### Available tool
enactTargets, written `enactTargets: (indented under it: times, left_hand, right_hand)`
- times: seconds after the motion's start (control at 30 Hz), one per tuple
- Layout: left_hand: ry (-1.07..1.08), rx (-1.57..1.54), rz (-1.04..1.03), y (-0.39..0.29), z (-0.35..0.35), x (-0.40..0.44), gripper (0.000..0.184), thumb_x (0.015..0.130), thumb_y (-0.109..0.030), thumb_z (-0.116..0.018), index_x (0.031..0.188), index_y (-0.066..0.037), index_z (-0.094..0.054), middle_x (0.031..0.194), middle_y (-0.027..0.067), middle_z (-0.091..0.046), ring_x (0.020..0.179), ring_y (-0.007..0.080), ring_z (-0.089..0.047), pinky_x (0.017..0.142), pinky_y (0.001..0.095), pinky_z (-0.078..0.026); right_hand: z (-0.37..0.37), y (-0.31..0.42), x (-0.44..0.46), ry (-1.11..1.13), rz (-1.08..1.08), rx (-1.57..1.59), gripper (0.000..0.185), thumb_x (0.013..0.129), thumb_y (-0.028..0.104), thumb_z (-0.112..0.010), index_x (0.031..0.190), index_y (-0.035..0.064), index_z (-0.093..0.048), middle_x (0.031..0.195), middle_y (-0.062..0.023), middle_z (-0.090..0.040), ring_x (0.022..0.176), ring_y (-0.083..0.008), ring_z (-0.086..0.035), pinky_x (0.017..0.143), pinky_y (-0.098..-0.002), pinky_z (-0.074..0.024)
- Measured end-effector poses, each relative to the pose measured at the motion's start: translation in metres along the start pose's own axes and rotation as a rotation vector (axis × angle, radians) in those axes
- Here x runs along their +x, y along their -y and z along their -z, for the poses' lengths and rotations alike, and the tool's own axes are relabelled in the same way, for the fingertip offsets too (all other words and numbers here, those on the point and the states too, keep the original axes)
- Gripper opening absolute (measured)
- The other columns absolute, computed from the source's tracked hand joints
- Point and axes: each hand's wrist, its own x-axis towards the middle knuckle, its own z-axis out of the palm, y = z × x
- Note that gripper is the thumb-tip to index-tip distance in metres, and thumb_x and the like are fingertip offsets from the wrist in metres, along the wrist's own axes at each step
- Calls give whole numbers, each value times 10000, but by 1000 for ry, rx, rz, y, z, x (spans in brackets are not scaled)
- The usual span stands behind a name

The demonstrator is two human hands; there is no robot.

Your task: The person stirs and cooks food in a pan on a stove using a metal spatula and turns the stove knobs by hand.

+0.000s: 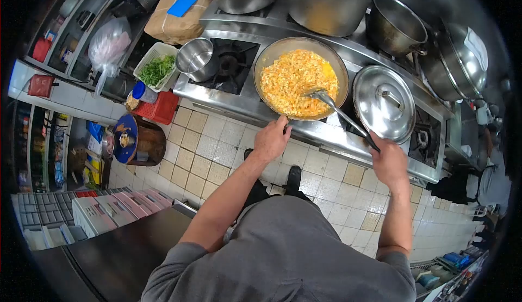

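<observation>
A wide round pan (260,57) sits on the stove and holds a yellow-orange chopped mixture (296,79), with a brighter yellow patch at its right side. My left hand (271,139) is closed around the pan's handle at the near edge. In my right hand (389,160) is the dark handle of a metal spatula (350,121), whose head rests in the mixture, right of the pan's middle. A shiny metal lid (375,106) lies on the stove just right of the pan.
Large pots (326,3) stand behind the pan, with another pot (397,25) at the back right. On the left are a small steel pot (197,58), a tub of chopped greens (157,71), a red crate (163,108) and a hanging plastic bag (109,44).
</observation>
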Motion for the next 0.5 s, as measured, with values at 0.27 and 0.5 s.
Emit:
enactTargets:
  times: [0.27,0.5]
  left_hand:
    - [28,68,-30,1,3,2,278,1042,-319,-647,1208,-107,-574,1038,188,-726,986,420,-715,829,549,-563]
    - [13,47,13,-10,5,-1,308,1042,-321,-650,1247,-109,-563,1082,176,-740,1014,406,-721,837,539,-569]
  right_hand:
    - [-67,43,75,178,-163,-72,610,947,106,-621,1551,126,-535,1220,-203,-736,1103,-405,-724,951,-506,-575]
    - [-18,-1,28,-9,-196,226,534,947,139,-679,1479,150,-630,1218,-228,-740,1137,-423,-706,975,-531,-552]
